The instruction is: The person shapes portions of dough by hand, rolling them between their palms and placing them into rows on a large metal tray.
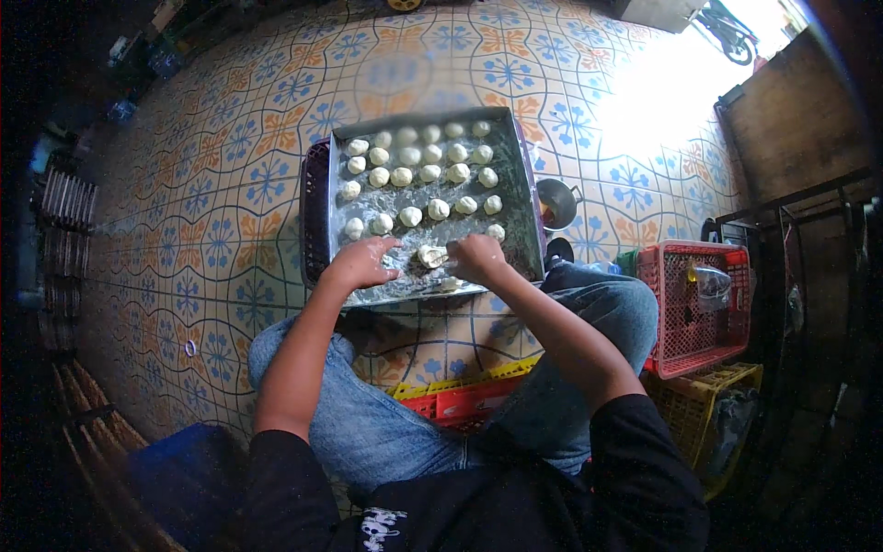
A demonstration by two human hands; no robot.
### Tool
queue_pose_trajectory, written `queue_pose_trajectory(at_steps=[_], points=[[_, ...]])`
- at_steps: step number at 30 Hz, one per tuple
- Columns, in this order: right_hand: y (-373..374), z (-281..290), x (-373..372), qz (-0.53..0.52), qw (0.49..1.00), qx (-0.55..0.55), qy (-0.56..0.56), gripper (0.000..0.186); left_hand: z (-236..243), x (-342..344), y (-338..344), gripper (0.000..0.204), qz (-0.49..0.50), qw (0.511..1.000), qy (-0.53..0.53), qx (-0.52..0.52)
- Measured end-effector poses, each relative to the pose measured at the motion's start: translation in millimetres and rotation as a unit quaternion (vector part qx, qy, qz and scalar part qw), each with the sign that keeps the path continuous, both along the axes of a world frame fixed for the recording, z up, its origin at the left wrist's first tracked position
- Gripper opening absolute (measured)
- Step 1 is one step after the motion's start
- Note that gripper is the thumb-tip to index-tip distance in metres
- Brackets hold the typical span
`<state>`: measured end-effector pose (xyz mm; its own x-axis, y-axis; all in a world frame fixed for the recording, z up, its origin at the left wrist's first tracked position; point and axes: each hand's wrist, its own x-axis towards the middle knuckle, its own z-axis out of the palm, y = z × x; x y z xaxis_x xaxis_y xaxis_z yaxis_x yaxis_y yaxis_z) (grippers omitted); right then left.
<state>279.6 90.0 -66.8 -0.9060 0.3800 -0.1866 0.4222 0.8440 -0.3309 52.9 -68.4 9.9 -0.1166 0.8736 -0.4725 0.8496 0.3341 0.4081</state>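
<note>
Closest are the person's blue jeans (368,423), legs folded apart, with a yellow crate (713,419) and a red crate (694,354) off to the right. The left hand (361,264) rests at the near left of a metal tray (414,120), fingers spread, grasping nothing. The right hand (478,258) is curled, fingertips at the right side of a flattened dough piece (430,256); whether they pinch it, I cannot tell. That piece lies on the tray's floured bottom, between the hands and near the closer edge. Beyond it, round dough balls (411,216) stand in rows, the farthest ones blurred. A dark pot (556,204) sits just right of the tray. Farther off, patterned floor tiles (276,92) stretch away toward glaring light at upper right
</note>
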Motion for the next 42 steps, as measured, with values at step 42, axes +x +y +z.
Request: queue_pose_trajectory(at_steps=[42], points=[[-31.1, 98.9, -45.5, 0.082, 0.876, -0.041, 0.474, 0.045, 49.0, 102.9, 65.3, 0.099, 0.384, 0.413, -0.805, 0.186]])
